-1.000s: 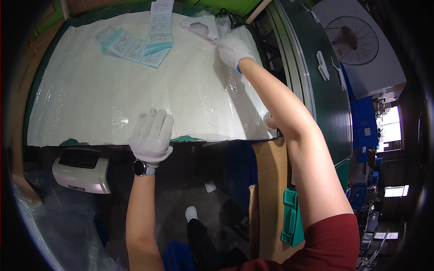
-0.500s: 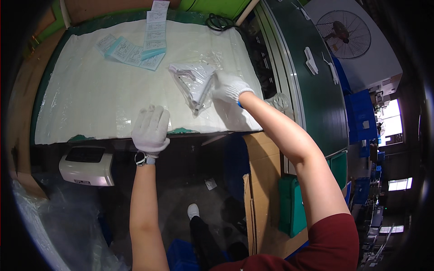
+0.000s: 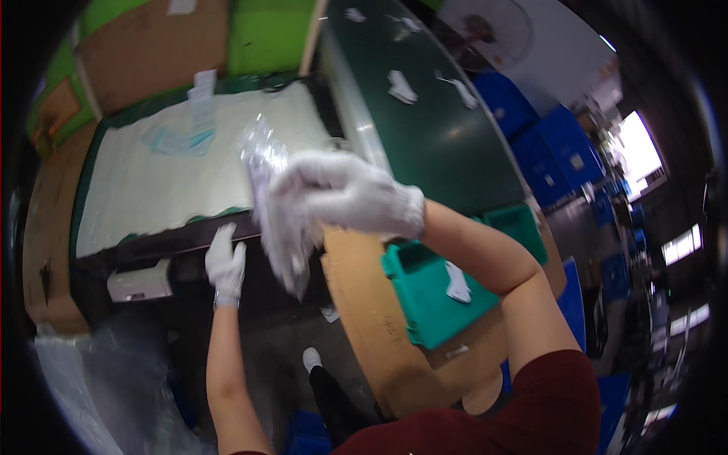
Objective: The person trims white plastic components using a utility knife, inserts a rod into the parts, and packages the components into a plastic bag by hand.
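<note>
Right hand, in a white knit glove, is closed around a clear plastic bag; fingers curl over the bag's upper part. The bag hangs down from the grip, held up in the air between the white padded table and the person's chest. It is blurred; what it contains cannot be made out.

Left hand, also gloved, lies flat with fingers spread loosely at the near edge of the table. It grips nothing.

Far end of the table: a few pale blue flat packets and a narrow white paper strip, lying well apart from both hands.

A green plastic bin sits on a brown cardboard surface below the right forearm. Inside it lies one small white piece; the rest of its inside shows bare. A second green bin stands just behind, mostly hidden by the arm.

A dark green conveyor belt runs along the right, carrying scattered white pieces. Blue crates are stacked beyond it. A white device sits under the table's near edge.
</note>
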`<state>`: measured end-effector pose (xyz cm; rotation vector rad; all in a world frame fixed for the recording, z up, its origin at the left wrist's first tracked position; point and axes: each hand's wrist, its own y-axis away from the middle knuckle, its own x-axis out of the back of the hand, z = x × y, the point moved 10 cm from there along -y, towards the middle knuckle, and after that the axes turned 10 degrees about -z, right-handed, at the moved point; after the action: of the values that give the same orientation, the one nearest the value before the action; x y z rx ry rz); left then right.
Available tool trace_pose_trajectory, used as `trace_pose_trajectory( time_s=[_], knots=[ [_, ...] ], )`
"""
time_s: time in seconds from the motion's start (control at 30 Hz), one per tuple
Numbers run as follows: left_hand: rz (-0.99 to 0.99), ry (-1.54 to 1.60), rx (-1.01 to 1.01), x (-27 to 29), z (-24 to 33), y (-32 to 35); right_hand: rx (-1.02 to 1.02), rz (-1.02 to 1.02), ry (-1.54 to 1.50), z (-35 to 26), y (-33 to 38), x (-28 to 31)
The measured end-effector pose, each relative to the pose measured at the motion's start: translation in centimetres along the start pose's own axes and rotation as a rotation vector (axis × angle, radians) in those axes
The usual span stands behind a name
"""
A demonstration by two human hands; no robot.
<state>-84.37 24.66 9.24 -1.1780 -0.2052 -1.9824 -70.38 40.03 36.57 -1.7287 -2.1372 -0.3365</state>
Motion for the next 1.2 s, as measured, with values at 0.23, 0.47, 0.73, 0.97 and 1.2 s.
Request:
trace_pose_trajectory(
  time_s=[0.23, 0.47, 0.73, 0.97, 1.2],
  knots=[
    [-0.17, 0.567, 0.378, -3.0, 6.1, 27.7, -0.454, 0.214, -0.399, -4.9, 38.9, -1.8],
    [-0.052, 0.992, 0.446, -3.4, 19.9, 39.8, -0.734, 0.778, -0.358, -5.3, 72.2, -8.2],
    [-0.446, 0.353, -0.397, -5.3, 48.3, 34.8, -0.725, 1.373, -0.024, -7.1, 89.8, -3.9],
    [-0.731, 0.165, -0.774, -12.1, 52.9, 36.1, -0.723, 1.563, -0.169, -3.7, 94.3, -4.6],
    [-0.675, 0.285, -0.756, -14.8, 57.5, 36.8, -0.387, 1.724, -0.33, 0.9, 96.3, 2.4]
  ],
)
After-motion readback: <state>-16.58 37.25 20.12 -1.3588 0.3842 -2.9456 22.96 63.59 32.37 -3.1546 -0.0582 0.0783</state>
